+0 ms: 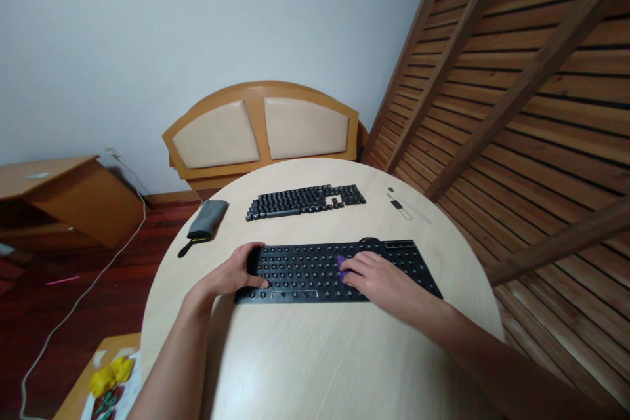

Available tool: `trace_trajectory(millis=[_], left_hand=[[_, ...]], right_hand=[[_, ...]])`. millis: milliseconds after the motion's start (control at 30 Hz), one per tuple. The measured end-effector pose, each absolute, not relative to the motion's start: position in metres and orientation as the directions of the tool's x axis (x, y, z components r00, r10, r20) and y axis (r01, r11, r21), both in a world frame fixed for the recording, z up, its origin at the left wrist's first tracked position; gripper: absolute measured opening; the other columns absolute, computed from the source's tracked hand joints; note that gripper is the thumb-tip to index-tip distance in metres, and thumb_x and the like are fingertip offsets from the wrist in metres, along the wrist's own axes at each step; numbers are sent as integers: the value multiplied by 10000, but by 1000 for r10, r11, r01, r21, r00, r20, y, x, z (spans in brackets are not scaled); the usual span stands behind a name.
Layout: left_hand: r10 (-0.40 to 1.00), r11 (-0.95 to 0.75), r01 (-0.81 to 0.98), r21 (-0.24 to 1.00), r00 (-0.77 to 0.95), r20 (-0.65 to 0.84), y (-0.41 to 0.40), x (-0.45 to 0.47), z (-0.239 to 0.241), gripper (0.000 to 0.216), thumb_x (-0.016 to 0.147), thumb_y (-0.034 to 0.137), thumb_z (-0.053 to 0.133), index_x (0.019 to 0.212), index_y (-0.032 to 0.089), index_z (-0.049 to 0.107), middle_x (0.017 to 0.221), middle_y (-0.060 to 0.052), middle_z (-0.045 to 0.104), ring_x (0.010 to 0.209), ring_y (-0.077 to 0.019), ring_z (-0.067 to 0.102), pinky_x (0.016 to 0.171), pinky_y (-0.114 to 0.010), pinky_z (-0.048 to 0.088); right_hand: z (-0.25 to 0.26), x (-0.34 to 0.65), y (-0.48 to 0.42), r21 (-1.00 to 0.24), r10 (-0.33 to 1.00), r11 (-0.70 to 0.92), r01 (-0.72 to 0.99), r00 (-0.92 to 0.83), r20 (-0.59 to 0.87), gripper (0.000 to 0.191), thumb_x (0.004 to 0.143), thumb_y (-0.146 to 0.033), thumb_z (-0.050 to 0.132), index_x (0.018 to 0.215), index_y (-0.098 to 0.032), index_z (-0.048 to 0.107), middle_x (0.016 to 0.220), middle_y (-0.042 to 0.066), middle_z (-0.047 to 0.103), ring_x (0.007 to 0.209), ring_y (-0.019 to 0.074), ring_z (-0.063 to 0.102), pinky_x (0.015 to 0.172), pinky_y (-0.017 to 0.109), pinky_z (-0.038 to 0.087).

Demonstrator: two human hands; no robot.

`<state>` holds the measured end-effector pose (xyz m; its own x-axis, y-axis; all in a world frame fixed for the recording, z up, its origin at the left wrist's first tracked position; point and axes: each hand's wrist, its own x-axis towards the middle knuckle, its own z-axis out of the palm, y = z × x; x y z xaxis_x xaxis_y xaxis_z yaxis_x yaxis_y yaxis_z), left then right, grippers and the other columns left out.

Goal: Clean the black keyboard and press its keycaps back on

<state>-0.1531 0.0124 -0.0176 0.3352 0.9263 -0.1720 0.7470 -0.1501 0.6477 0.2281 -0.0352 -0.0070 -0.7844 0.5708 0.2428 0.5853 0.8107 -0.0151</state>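
Note:
A black keyboard base (pixel 315 269) with its keycaps taken off lies on the round pale table (pixel 315 354) in front of me. My left hand (pixel 235 272) grips its left end, fingers curled over the edge. My right hand (pixel 377 279) rests closed on the keyboard's right half, pressing a small purple thing (pixel 341 266) against the switches. Farther back, the removed black keycaps (pixel 305 200) lie laid out in keyboard order.
A grey pouch with a black strap (pixel 207 220) lies at the table's left rim. A small wire tool (pixel 401 205) lies at the back right. A slatted wooden frame (pixel 516 79) leans on the right, a headboard (pixel 260 128) stands behind, a cable (pixel 73 302) crosses the floor.

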Motion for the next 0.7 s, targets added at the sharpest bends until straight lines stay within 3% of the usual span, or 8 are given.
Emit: trace_trajectory(millis=[333,467,533,700], left_hand=[[916,-168,733,659,363,-170,9,-155,-17,903,646,503,793,1402,184,418,1402,-156,514,1296,-362,496,1135,-522,375],[916,-250,748,615,388,-99,4,-147,-16,907,677,465,768,1459,207,388,1554,-150,366,1482,-411,209,1196,-596,235],[920,-289,760,582,389,-51,1,-133,-16,881,734,527,736,1476,212,382,1594,-140,313,1511,-412,85,1200,-624,189],[865,-489,760,428,486,125,-11,-84,-17,1010,777,687,668,1555,207,238,1630,-159,233,1507,-373,168,1219,-599,129]], right_hand=[[7,243,-26,-100,682,664,741,-545,487,218,998,-188,485,1049,-188,697,1069,94,680,957,236,616,846,409,548],[7,239,-17,-141,700,612,778,-451,553,240,1004,-224,474,1089,-196,696,1064,105,671,973,254,618,851,418,563],[3,236,-12,-140,691,623,769,-458,560,240,1004,-223,477,1103,-199,693,1077,106,667,983,252,617,851,415,568],[-14,226,-2,-79,658,700,710,-597,460,189,977,-167,523,1050,-179,697,1097,104,672,968,234,613,833,398,573]])
